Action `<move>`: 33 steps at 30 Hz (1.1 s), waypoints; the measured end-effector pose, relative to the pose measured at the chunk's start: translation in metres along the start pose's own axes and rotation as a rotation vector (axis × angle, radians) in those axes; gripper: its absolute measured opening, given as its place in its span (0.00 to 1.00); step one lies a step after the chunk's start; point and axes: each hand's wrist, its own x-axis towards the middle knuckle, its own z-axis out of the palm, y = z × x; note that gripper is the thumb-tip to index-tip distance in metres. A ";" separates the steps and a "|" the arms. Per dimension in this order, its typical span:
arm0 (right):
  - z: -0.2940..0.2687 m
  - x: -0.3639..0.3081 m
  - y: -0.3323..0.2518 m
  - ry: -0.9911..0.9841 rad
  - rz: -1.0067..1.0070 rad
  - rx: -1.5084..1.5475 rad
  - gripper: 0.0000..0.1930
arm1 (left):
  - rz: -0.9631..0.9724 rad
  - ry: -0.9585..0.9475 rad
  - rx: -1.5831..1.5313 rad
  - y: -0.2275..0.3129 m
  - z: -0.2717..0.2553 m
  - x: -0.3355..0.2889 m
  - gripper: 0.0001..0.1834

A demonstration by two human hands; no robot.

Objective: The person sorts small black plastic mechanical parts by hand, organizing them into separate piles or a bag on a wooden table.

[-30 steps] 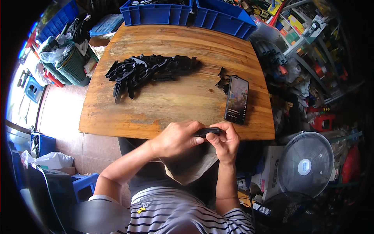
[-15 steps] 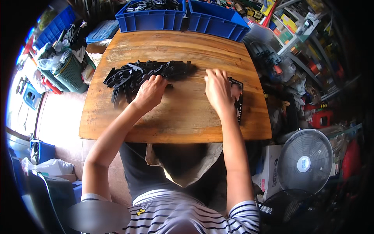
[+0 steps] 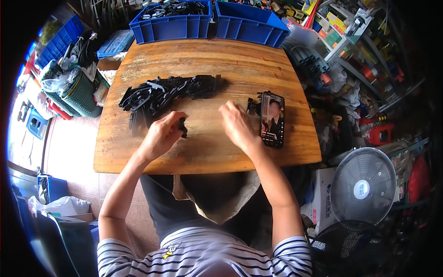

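My left hand (image 3: 161, 136) is closed on a small black plastic part (image 3: 183, 128), gripped between thumb and fingers above the near half of the wooden table (image 3: 217, 154). Beyond that hand lies a long heap of black plastic parts (image 3: 161, 92). My right hand (image 3: 237, 124) hovers to the right, its fingers bent and pressed together; whatever is in them, if anything, is hidden. Just past its wrist is a phone (image 3: 273, 121) with a lit screen, lying face up. A few black parts (image 3: 252, 107) rest against the phone's left side.
Two blue crates stand at the table's far edge: the left crate (image 3: 173, 30) holds black parts, beside the right crate (image 3: 251, 25). A grey fan (image 3: 364, 184) stands on the right, near cluttered shelves (image 3: 355, 51). An open cloth (image 3: 221, 214) hangs below the near edge.
My left hand has drawn back from the heap toward me, with the black part in it. My right hand has shifted left and nearer, uncovering the phone and the parts beside it.
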 end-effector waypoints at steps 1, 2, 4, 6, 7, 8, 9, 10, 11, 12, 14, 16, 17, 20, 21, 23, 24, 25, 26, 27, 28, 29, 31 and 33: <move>-0.003 -0.009 -0.004 0.002 -0.001 -0.003 0.08 | 0.010 0.008 0.035 -0.001 -0.004 -0.002 0.19; -0.006 -0.018 -0.010 0.042 -0.017 0.082 0.08 | 0.015 0.015 0.072 -0.002 -0.008 -0.006 0.18; -0.012 -0.031 -0.017 0.082 -0.033 0.169 0.09 | 0.106 0.034 0.163 -0.001 -0.013 -0.010 0.16; -0.016 -0.040 -0.018 0.098 -0.004 0.169 0.10 | 0.008 -0.024 0.313 -0.001 -0.014 -0.016 0.14; -0.018 -0.041 -0.020 0.142 -0.030 0.207 0.10 | 0.006 -0.025 0.318 -0.001 -0.014 -0.019 0.14; -0.023 -0.044 -0.024 0.144 -0.030 0.211 0.10 | 0.020 0.004 0.386 -0.003 -0.013 -0.022 0.12; -0.029 -0.049 -0.028 0.130 0.022 0.298 0.09 | 0.034 0.032 0.453 -0.004 -0.012 -0.024 0.10; -0.035 -0.053 -0.033 0.114 0.071 0.383 0.09 | 0.033 0.035 0.455 -0.005 -0.011 -0.024 0.10; -0.035 -0.058 -0.033 0.136 0.089 0.448 0.06 | 0.033 -0.006 0.549 -0.005 -0.009 -0.024 0.09; -0.038 -0.061 -0.035 0.135 0.086 0.448 0.06 | 0.032 -0.047 0.642 -0.004 -0.008 -0.023 0.08; -0.047 -0.065 -0.041 0.159 0.049 0.759 0.05 | -0.040 -0.065 0.464 0.010 0.002 -0.017 0.09; -0.055 -0.069 -0.051 0.164 0.041 0.860 0.05 | -0.242 -0.243 0.088 0.033 0.013 -0.010 0.09; -0.055 -0.072 -0.054 0.201 0.063 0.876 0.06 | -0.231 -0.256 -0.071 0.048 0.020 -0.008 0.09; -0.054 -0.080 -0.057 0.267 0.063 0.898 0.08 | 0.022 -0.145 -0.279 0.055 0.050 -0.009 0.11; -0.055 -0.082 -0.057 0.313 0.071 0.895 0.08 | 0.031 -0.148 -0.287 0.056 0.053 -0.009 0.13; -0.061 -0.084 -0.055 0.368 0.054 0.811 0.09 | 0.030 -0.154 -0.285 0.060 0.057 -0.009 0.14; -0.061 -0.085 -0.054 0.364 0.055 0.811 0.09 | 0.033 -0.160 -0.278 0.063 0.057 -0.009 0.15; -0.059 -0.087 -0.053 0.382 0.059 0.835 0.09 | -0.070 -0.276 -0.263 0.067 0.052 -0.009 0.20; -0.059 -0.089 -0.052 0.401 0.063 0.859 0.10 | -0.071 -0.278 -0.265 0.072 0.052 -0.009 0.20; -0.059 -0.090 -0.051 0.400 0.066 0.859 0.10 | -0.081 -0.270 -0.288 0.078 0.055 -0.010 0.18; -0.059 -0.089 -0.052 0.406 0.045 0.820 0.10 | -0.094 -0.258 -0.306 0.082 0.056 -0.012 0.17; -0.060 -0.089 -0.054 0.413 0.024 0.781 0.10 | 0.038 -0.161 -0.330 0.072 0.065 -0.015 0.14; -0.058 -0.088 -0.057 0.419 0.048 0.805 0.10 | 0.016 -0.158 -0.293 0.070 0.068 -0.016 0.13; -0.055 -0.089 -0.057 0.426 0.076 0.824 0.09 | -0.003 -0.159 -0.261 0.070 0.068 -0.017 0.13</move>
